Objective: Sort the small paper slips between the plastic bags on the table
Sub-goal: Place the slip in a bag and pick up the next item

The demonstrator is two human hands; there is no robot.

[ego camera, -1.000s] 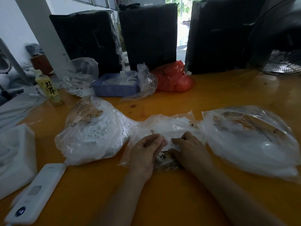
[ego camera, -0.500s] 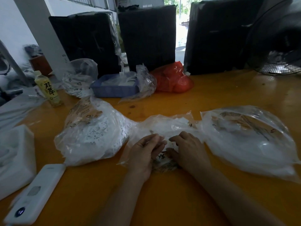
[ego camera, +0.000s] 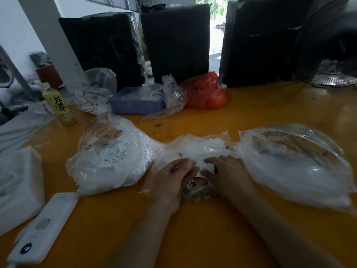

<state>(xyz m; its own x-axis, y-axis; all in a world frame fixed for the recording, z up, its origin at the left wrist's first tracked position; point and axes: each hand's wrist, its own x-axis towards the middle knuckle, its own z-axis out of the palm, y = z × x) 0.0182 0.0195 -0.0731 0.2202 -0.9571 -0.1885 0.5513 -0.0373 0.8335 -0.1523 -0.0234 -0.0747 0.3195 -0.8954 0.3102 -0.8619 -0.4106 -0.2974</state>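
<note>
Head view shows both hands drawn closer together than a second ago, when their fingertips were spread apart on the middle bag; the left fingers, which then lay flatter, have curled in, and the bags and the rest of the table top look unmoved. The left hand (ego camera: 172, 182) rests on its outer edge near the table's near edge, palm turned toward the right, fingers (ego camera: 188, 167) bent into a loose cup over the crumpled plastic; whether they pinch a slip I cannot tell. The right hand (ego camera: 228, 176) lies palm down just beside it, fingers half curled and pressing the film, thumb tucked toward the left hand, nothing plainly gripped. Both sit on the near end of the middle clear bag (ego camera: 199, 149), which lies at the centre of the orange table (ego camera: 212, 235) and holds white paper slips (ego camera: 216, 141). Between and just under the two hands lies a brownish printed patch of plastic (ego camera: 199, 188). A fuller clear bag of printed slips (ego camera: 114, 159) lies touching the middle one toward the left edge, and another clear bag (ego camera: 295, 167) touches it toward the right edge. Both forearms run up from the near edge, converging toward the middle bag.
</note>
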